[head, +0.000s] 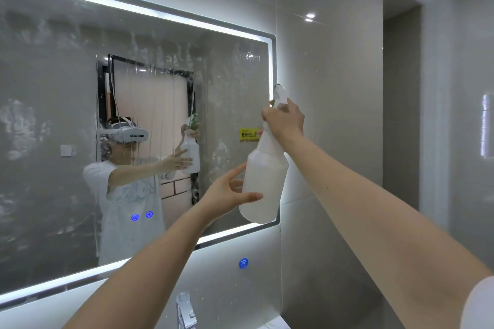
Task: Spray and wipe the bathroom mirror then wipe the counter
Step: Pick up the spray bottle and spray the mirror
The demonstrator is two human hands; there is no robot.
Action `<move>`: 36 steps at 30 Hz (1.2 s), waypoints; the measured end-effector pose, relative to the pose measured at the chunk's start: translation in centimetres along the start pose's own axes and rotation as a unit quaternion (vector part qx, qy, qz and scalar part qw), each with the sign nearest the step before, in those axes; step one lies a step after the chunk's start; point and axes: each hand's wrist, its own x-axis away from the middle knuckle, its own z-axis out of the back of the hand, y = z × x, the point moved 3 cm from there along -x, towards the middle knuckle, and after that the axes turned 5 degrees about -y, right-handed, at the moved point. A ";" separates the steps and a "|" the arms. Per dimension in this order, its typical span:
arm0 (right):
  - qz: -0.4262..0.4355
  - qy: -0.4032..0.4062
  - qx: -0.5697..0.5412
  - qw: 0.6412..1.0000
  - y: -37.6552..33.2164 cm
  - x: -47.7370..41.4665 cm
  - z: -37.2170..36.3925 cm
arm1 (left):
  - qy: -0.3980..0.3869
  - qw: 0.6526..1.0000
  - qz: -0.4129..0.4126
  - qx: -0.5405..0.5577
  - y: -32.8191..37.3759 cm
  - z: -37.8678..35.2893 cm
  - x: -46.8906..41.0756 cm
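A wide lit-edge mirror point(53, 120) fills the left of the head view, its glass covered in spray mist and runs of liquid. My right hand point(284, 119) grips the neck and trigger of a white spray bottle point(263, 181) held up in front of the mirror's right edge. My left hand point(227, 192) reaches to the bottle's lower body, thumb straight across its front and fingers spread behind it. The counter is out of view.
A chrome tap point(185, 310) stands at the bottom centre below the mirror. A yellow sticker point(248, 134) sits on the mirror near the bottle. A blue round button point(243, 262) glows on the wall under the mirror. Grey tiled wall lies to the right.
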 end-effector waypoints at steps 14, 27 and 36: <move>0.001 -0.030 0.010 0.999 4.5 0.9 -0.1 | 0.019 0.997 0.028 0.072 -3.8 -3.1 1.7; -0.020 -0.041 0.030 0.998 8.2 1.7 -0.7 | 0.018 0.998 0.048 0.023 -6.6 -4.0 3.2; -0.009 -0.063 -0.009 0.998 8.0 1.4 -3.0 | 0.054 0.996 0.062 0.034 -7.3 -1.9 3.5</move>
